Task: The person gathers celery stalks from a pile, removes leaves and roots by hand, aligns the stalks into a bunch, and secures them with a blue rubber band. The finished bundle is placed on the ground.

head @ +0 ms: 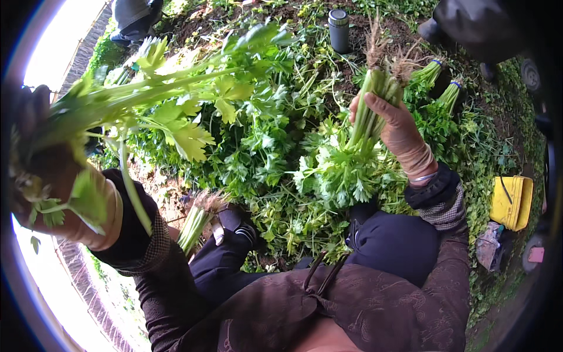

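Note:
My left hand [92,204], close to the lens at the far left, is shut on leafy celery stalks [145,90] that reach towards the upper middle. Some of its fingers are dark and partly hidden. At the right, my right hand [398,125] grips a bunch of thin celery [367,114] with its roots up and leaves hanging down. Both hands seem to wear thin beige gloves. Another rooted bunch of celery [193,226] lies by my left leg. A large heap of leafy celery [259,132] spreads in front of me.
A dark flask [338,35] stands on the soil beyond the heap. Celery bundles with blue ties [451,94] lie at the right. Farther right are a yellow plastic container [510,202] and a crumpled plastic bag [488,246]. Parts of other people show at the top left and top right.

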Demonstrator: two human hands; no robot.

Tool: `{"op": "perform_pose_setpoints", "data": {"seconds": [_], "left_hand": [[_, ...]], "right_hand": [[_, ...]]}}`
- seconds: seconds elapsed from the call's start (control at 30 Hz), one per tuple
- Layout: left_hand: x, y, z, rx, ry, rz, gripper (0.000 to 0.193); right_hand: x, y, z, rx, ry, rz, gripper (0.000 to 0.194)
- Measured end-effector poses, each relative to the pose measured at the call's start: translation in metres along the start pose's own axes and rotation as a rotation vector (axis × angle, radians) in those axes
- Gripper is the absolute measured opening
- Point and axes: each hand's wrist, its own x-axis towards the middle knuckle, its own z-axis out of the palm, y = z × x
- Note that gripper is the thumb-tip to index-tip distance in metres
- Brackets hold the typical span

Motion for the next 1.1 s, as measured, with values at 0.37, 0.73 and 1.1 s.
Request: {"op": "perform_pose_setpoints", "data": {"seconds": [0.37,0.73,1.1], "left_hand": [[-0.118,0.006,0.208,-0.366,0.085,-0.867,0.035],[-0.190,-0.115,0.284,0.066,-0.334,-0.776,0.042],[-0.232,-0.387,0.167,0.811,-0.376,-0.990,0.037]], "right_hand": [[-0.048,-0.043,0.063,-0.074,-0.408,-0.171,0.030],[-0.014,0.067,-0.025,0.339,-0.086,0.264,0.026],[0.045,0.139,-0.078,0.505,-0.010,0.570,0.056]]}}
